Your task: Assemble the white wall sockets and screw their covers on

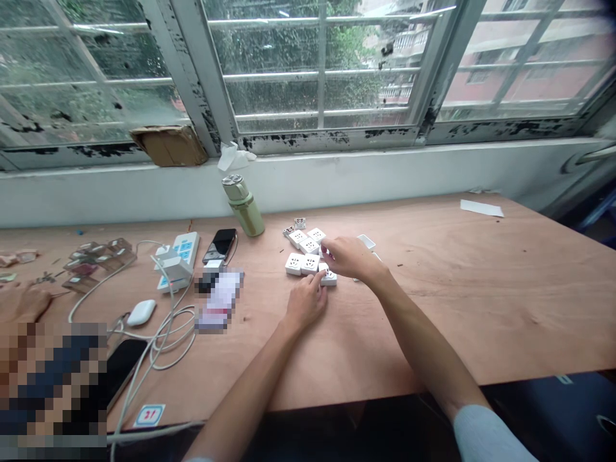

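Observation:
Several white square wall sockets with dark slots sit in a cluster on the wooden table. My left hand (307, 299) has its fingertips against the front socket (328, 277), which rests on the tabletop. Just above that socket, my right hand (350, 256) is closed in a pinch with its fingers pointing left; whatever it holds is hidden. Left of my hands stand a socket (294, 263) and another socket (310, 263), side by side. Behind these is a group with a socket (316, 235). A bare socket insert (299, 222) lies at the back. A white square frame (366, 242) lies beyond my right wrist, partly covered.
A green bottle (246, 208) stands near the wall. Leftward lie a phone (220, 245), a power strip (185, 253), white cables (168, 340) and an earphone case (141, 312). Another person's hand (26, 301) is at far left. A paper strip (482, 208) lies at back right.

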A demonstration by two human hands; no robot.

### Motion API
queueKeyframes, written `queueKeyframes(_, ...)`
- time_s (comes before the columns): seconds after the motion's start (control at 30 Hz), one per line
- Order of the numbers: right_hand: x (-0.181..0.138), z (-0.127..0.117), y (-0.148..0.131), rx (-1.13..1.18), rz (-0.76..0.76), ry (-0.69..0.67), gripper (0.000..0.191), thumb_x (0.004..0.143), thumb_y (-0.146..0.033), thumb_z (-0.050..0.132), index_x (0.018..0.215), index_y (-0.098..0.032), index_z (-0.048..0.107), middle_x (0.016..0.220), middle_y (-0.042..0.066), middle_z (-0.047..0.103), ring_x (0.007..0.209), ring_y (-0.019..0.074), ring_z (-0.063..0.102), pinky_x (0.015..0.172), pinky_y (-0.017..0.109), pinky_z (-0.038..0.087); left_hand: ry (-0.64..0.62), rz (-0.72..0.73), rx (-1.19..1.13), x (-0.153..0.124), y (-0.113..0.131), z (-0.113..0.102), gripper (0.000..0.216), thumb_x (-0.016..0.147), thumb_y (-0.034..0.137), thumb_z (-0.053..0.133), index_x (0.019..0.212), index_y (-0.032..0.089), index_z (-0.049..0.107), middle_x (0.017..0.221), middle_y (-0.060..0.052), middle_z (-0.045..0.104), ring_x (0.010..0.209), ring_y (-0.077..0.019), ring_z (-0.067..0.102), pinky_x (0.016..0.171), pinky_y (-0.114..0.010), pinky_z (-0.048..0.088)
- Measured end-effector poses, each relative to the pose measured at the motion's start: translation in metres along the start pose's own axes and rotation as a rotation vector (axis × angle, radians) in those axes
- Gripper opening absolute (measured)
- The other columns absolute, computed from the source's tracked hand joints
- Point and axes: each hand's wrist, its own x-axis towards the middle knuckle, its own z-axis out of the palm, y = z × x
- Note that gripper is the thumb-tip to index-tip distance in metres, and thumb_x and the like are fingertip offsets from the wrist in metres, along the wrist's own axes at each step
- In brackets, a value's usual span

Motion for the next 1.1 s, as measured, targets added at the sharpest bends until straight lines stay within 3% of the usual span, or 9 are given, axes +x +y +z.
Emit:
queueKeyframes(0.17,0.0005,0.0016,0.001,0.015,0.004,0.017,0.017,0.088,-0.02,0.044,0.089,-0.019,0.061,0.082,0.006,0.065,0.07,0.0143,0.051,0.057,0.028,0.022,0.001,0.005,-0.002,-0.0002,-0.0001,0.0,0.039,0.09,0.023,0.046,0.129,0.023,0.049,0.092,-0.004,0.06,0.081,-0.0183,0.057,0.067,-0.028,0.042)
queueKeyframes(0.43,-0.0014,0.0013,0.0016,0.055,-0.034,0.018,0.018,0.078,-0.017,0.049,0.091,-0.019,0.061,0.082,0.004,0.064,0.071,0.0145,0.051,0.057,0.028,0.022,0.007,0.006,0.004,0.0003,0.001,-0.0016,0.035,0.09,0.023,0.047,0.125,0.024,0.05,0.09,-0.004,0.06,0.079,-0.0179,0.057,0.065,-0.027,0.042)
queueKeyframes(0.73,-0.0009,0.0004,0.0002,0.024,-0.009,0.004,0.019,0.083,-0.019,0.046,0.094,-0.019,0.061,0.082,0.005,0.064,0.069,0.0146,0.05,0.058,0.029,0.021,-0.004,0.001,0.009,0.0003,0.0012,-0.0017,0.032,0.09,0.023,0.047,0.121,0.023,0.05,0.092,-0.004,0.06,0.08,-0.018,0.057,0.066,-0.027,0.042)
queueKeyframes(1.1,-0.0013,-0.0001,0.0004,0.05,-0.037,0.008,0.02,0.078,-0.015,0.048,0.093,-0.019,0.061,0.085,0.005,0.065,0.072,0.0151,0.051,0.058,0.028,0.022,0.002,-0.002,0.009,0.0003,0.0013,-0.002,0.032,0.089,0.022,0.047,0.121,0.024,0.051,0.089,-0.004,0.06,0.079,-0.018,0.057,0.065,-0.027,0.043)
